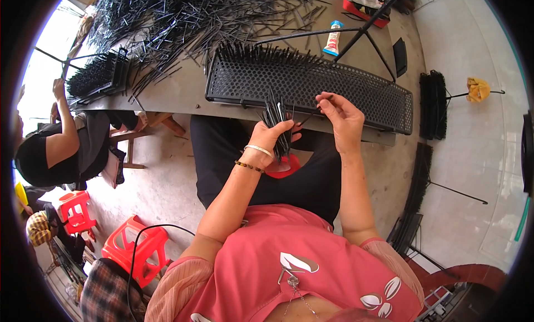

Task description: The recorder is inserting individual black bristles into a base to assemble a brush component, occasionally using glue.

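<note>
- The left hand (271, 137) is raised in front of the body with the forearm coming up from the lower edge, wrist bent, fingers curled in a fist around a bundle of thin black plastic sticks (277, 121); the sticks fan upward out of the fist and a few ends poke out below it.
- Two bracelets sit on the left wrist, a pale smooth bangle (259, 150) and a string of small dark beads (248, 166).
- The right hand (342, 119) is lifted just beside the left, palm turned toward it, thumb and forefinger pinched on a single thin black stick (312, 115) that slants down toward the bundle; the other fingers are loosely bent.
- Both hands hover at the near edge of a long black perforated metal tray (356, 91) lying on the grey table (183, 91); its surface is a fine grid of round holes.
- The left rear part of the tray is filled with upright black sticks, forming a bristly row (261, 53); the right part shows bare holes.
- Loose black sticks lie in a tangled heap (183, 16) across the far side of the table.
- A second, smaller black tray of upright sticks (97, 77) stands at the table's left end, near another person's arm (62, 113).
- Red plastic stools (136, 247) stand on the concrete floor to the left.
</note>
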The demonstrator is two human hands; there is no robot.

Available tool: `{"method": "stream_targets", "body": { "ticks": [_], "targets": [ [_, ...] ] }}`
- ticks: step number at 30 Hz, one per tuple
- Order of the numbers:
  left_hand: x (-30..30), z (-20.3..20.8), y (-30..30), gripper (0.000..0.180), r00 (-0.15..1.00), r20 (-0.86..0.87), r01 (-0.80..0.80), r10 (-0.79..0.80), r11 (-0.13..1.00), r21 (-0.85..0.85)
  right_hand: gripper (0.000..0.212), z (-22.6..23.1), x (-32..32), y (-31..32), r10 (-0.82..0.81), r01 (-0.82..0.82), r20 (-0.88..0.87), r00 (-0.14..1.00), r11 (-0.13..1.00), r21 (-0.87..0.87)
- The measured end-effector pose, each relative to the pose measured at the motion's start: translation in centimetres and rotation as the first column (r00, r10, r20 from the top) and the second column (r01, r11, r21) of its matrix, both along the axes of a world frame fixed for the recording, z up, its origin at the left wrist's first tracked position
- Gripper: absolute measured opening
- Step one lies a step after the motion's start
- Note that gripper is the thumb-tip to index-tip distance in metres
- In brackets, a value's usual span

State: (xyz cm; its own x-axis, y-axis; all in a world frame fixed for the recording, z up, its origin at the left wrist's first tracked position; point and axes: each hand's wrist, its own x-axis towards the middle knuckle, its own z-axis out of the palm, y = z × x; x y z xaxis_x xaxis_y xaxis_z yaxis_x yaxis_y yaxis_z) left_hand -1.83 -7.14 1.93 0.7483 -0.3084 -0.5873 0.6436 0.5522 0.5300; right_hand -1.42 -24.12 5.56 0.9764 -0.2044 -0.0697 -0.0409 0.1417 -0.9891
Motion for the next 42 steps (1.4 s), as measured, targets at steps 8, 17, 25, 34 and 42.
{"method": "stream_targets", "body": {
  "ticks": [8,17,25,34,42],
  "targets": [
    [0.2,-0.4,0.9,0.012,0.998,0.029,0.052,-0.053,0.999,0.011,0.027,0.2,-3.1,1.0,0.502,0.154,0.547,0.67,0.626,-0.764],
    [-0.2,0.8,0.7,0.011,1.0,-0.004,0.014,-0.014,0.996,-0.087,0.024,0.3,-4.6,1.3,0.505,0.249,0.549,0.666,0.544,-0.801],
    [0.5,1.0,1.7,0.015,0.998,-0.018,0.055,-0.059,0.985,-0.165,0.028,0.7,-4.0,0.3,0.698,0.19,0.417,0.583,0.382,-0.905],
    [0.0,0.9,1.5,0.013,0.998,0.012,0.064,-0.063,0.985,-0.161,0.027,-1.6,-4.3,1.6,0.637,0.252,0.466,0.614,0.401,-0.88],
    [-0.3,0.5,1.2,0.016,0.99,-0.007,0.137,-0.139,0.984,-0.114,0.025,-1.9,-4.4,1.1,0.653,0.235,0.451,0.609,0.394,-0.888]
  ]
}}
